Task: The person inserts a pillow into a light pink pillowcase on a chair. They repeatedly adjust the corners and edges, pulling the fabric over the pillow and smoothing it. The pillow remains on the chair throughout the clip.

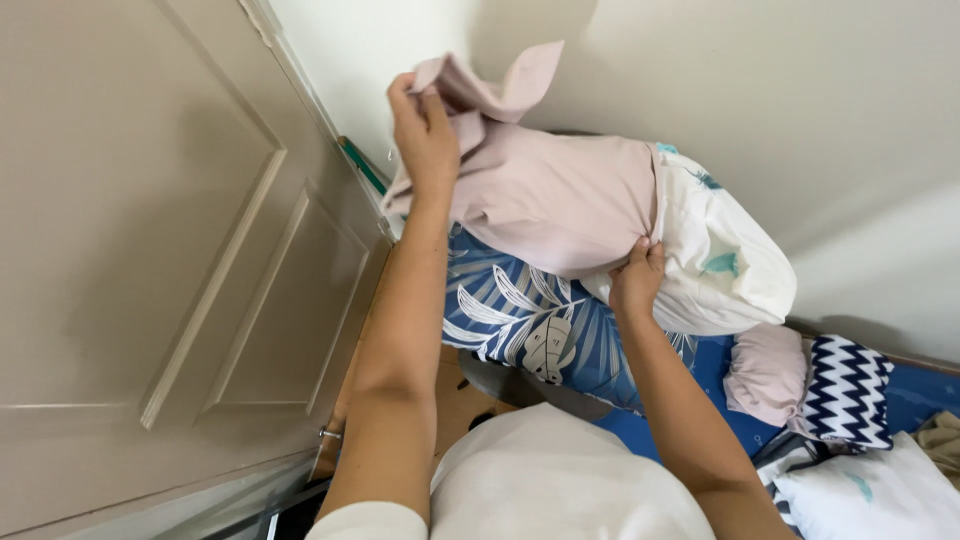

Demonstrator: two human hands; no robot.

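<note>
My left hand (422,130) is raised and grips the closed end of a pale pink pillowcase (555,195). The case covers about half of a white pillow (725,265) with small teal prints. My right hand (637,280) pinches the open hem of the pillowcase against the pillow's underside. The pillow is held up in the air near the white wall, above a blue cushion with a white leaf pattern (540,320).
A beige panelled door (150,250) fills the left side. To the lower right lie a pink cloth (768,372), a navy and white zigzag cushion (848,392), a blue sheet (715,370) and another white pillow (870,495). My white shirt (560,480) is at the bottom.
</note>
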